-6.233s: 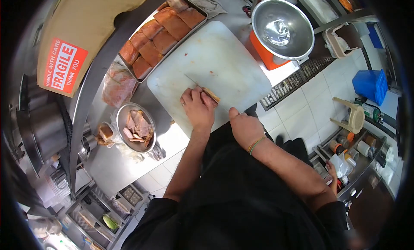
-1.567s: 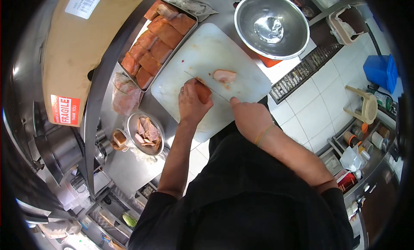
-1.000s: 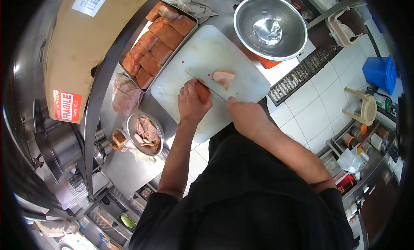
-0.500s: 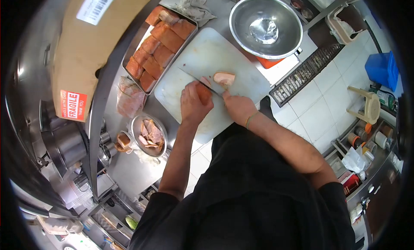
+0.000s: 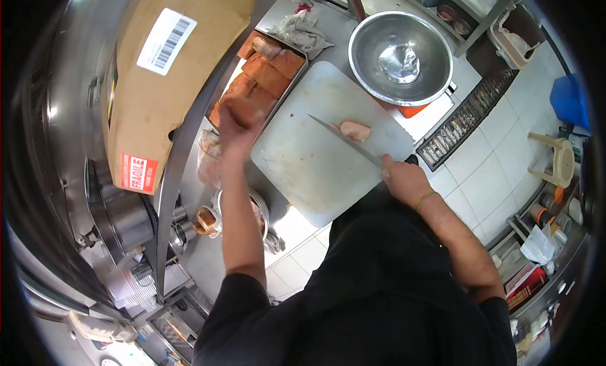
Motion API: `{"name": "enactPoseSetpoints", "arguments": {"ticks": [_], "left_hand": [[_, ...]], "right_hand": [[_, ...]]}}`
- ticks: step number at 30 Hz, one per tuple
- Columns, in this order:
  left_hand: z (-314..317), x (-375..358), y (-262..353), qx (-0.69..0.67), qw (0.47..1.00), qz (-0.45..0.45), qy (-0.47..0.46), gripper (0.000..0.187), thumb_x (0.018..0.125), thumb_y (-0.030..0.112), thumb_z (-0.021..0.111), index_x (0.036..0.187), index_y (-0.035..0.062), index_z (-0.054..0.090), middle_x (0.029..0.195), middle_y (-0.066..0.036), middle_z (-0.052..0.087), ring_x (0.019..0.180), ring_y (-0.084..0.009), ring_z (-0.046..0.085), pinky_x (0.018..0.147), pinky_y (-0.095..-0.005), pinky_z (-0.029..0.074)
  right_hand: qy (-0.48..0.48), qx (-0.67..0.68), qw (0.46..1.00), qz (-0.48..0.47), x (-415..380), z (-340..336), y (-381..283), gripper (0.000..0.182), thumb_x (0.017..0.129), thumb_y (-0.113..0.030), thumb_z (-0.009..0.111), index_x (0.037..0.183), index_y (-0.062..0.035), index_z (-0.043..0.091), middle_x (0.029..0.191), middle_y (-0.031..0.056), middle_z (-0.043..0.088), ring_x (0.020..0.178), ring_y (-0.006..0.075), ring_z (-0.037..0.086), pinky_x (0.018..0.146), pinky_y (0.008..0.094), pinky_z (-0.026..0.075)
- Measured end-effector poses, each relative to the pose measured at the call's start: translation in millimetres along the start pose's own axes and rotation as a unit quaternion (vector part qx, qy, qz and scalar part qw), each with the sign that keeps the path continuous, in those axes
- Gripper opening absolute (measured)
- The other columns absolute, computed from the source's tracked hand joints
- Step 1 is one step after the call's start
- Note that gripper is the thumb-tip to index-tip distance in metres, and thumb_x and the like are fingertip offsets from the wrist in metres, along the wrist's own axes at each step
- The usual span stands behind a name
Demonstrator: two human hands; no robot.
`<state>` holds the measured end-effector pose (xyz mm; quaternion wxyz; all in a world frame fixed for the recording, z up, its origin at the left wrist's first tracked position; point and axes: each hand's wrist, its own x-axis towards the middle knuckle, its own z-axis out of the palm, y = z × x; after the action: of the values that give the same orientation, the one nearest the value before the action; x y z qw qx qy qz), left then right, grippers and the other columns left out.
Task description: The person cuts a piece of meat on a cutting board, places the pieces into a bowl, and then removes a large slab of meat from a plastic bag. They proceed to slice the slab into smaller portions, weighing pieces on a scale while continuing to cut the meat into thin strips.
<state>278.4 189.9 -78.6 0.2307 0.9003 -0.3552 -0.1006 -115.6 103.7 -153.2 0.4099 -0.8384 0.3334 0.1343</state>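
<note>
My right hand (image 5: 407,182) is closed round the handle of a knife (image 5: 358,147), whose blade lies slanted over the white cutting board (image 5: 300,167). A pale slice of meat with an orange edge (image 5: 355,131) sits beside the blade on the board. My left hand (image 5: 238,131) reaches over the near end of a metal tray (image 5: 295,74) filled with orange-skinned blocks of meat (image 5: 273,77). Motion smears its fingers, so whether they hold a block cannot be made out. Partly behind my left forearm is a bowl of meat trimmings (image 5: 260,209).
A large steel bowl (image 5: 435,57) stands beyond the board's right corner. A crumpled cloth (image 5: 300,33) lies behind the tray. To the left, a cardboard box (image 5: 161,101) overhangs the counter, near a plastic-wrapped piece of meat (image 5: 208,161). A floor drain grate (image 5: 464,123) runs at right.
My left hand has moved from the board to the tray. The meat block it held is gone from the board. My right hand has drawn the knife back to the right.
</note>
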Motion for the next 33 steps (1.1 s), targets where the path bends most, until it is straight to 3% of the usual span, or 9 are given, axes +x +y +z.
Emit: {"name": "enactPoseSetpoints", "arguments": {"ticks": [2, 3, 9, 13, 16, 25, 27, 30, 33], "left_hand": [[-5.7, 69.0, -33.6, 0.07, 0.99, 0.121, 0.025, 0.084, 0.076, 0.028, 0.09, 0.144, 0.0073, 0.047, 0.137, -0.019, 0.061, 0.124, -0.0357, 0.064, 0.105, -0.0435, 0.053], [-12.0, 83.3, -10.9, 0.102, 0.992, 0.069, 0.011, 0.083, 0.075, 0.03, 0.09, 0.143, 0.008, 0.048, 0.138, -0.018, 0.061, 0.125, -0.0367, 0.064, 0.105, -0.0459, 0.053], [23.2, 253.6, -112.9, 0.201, 0.96, 0.193, 0.042, 0.088, 0.07, 0.033, 0.092, 0.143, 0.0068, 0.051, 0.138, -0.019, 0.062, 0.126, -0.0373, 0.062, 0.105, -0.0454, 0.053], [35.7, 270.0, -100.5, 0.176, 0.972, 0.153, -0.02, 0.091, 0.067, 0.032, 0.093, 0.144, 0.0055, 0.052, 0.138, -0.019, 0.062, 0.127, -0.0359, 0.062, 0.107, -0.0434, 0.052], [33.0, 266.0, -76.8, 0.18, 0.969, 0.124, -0.117, 0.092, 0.067, 0.032, 0.092, 0.144, 0.0012, 0.051, 0.138, -0.02, 0.062, 0.128, -0.036, 0.062, 0.109, -0.043, 0.051], [24.5, 273.7, -87.4, 0.095, 0.969, 0.137, -0.181, 0.093, 0.071, 0.024, 0.089, 0.15, -0.0044, 0.048, 0.134, -0.02, 0.066, 0.123, -0.0298, 0.066, 0.103, -0.0393, 0.055], [35.0, 282.2, -105.2, 0.096, 0.973, 0.165, -0.132, 0.096, 0.072, 0.023, 0.09, 0.152, -0.0039, 0.046, 0.132, -0.02, 0.067, 0.121, -0.0275, 0.067, 0.101, -0.0381, 0.056], [31.6, 285.9, -104.5, 0.118, 0.974, 0.075, -0.178, 0.107, 0.074, 0.03, 0.09, 0.16, 0.0002, 0.034, 0.142, -0.016, 0.057, 0.131, -0.0256, 0.059, 0.107, -0.0378, 0.053], [39.2, 312.6, -130.2, 0.191, 0.956, 0.076, -0.21, 0.109, 0.079, 0.039, 0.085, 0.164, 0.0037, 0.028, 0.149, -0.022, 0.053, 0.137, -0.033, 0.056, 0.112, -0.0417, 0.05]], "right_hand": [[0.007, -0.001, 1.0, 0.001, -2.1, 1.7, -1.3, 0.03, 0.101, -0.023, 0.063, 0.123, -0.0044, 0.053, 0.091, 0.0219, 0.074, 0.087, 0.0422, 0.073, 0.076, 0.0541, 0.057], [0.013, 0.004, 1.0, 0.004, -2.9, 3.2, -1.4, 0.031, 0.101, -0.023, 0.064, 0.123, -0.0043, 0.053, 0.091, 0.0215, 0.074, 0.086, 0.0419, 0.073, 0.076, 0.0539, 0.057], [0.042, 0.011, 0.999, 0.03, -6.1, 18.5, -1.9, 0.032, 0.101, -0.025, 0.065, 0.121, -0.0037, 0.052, 0.086, 0.0195, 0.074, 0.079, 0.0401, 0.074, 0.071, 0.0517, 0.058], [0.071, 0.016, 0.997, 0.039, -7.3, 28.6, -1.6, 0.031, 0.1, -0.025, 0.066, 0.117, -0.0033, 0.052, 0.084, 0.0193, 0.073, 0.077, 0.0393, 0.074, 0.07, 0.0507, 0.058], [0.067, 0.018, 0.996, 0.05, -7.5, 27.3, -4.6, 0.031, 0.1, -0.026, 0.067, 0.115, -0.0031, 0.051, 0.083, 0.0197, 0.073, 0.078, 0.0391, 0.074, 0.071, 0.0508, 0.058], [0.061, 0.029, 0.996, 0.066, -5.9, 27.9, -2.8, 0.031, 0.098, -0.023, 0.067, 0.115, -0.0042, 0.05, 0.084, 0.0186, 0.072, 0.08, 0.0394, 0.073, 0.07, 0.0512, 0.058], [0.062, 0.03, 0.995, 0.069, -5.4, 25.6, -3.4, 0.031, 0.098, -0.024, 0.068, 0.115, -0.0037, 0.051, 0.084, 0.019, 0.073, 0.08, 0.0396, 0.073, 0.071, 0.051, 0.058], [0.068, 0.033, 0.995, 0.068, -5.9, 25.5, -3.2, 0.031, 0.099, -0.025, 0.068, 0.113, -0.0028, 0.051, 0.083, 0.0201, 0.073, 0.08, 0.0401, 0.074, 0.073, 0.0509, 0.058], [0.07, 0.035, 0.995, 0.069, -6.3, 26.7, -2.4, 0.032, 0.099, -0.025, 0.068, 0.113, -0.0026, 0.051, 0.082, 0.0205, 0.073, 0.079, 0.0401, 0.074, 0.072, 0.0511, 0.058]]}}
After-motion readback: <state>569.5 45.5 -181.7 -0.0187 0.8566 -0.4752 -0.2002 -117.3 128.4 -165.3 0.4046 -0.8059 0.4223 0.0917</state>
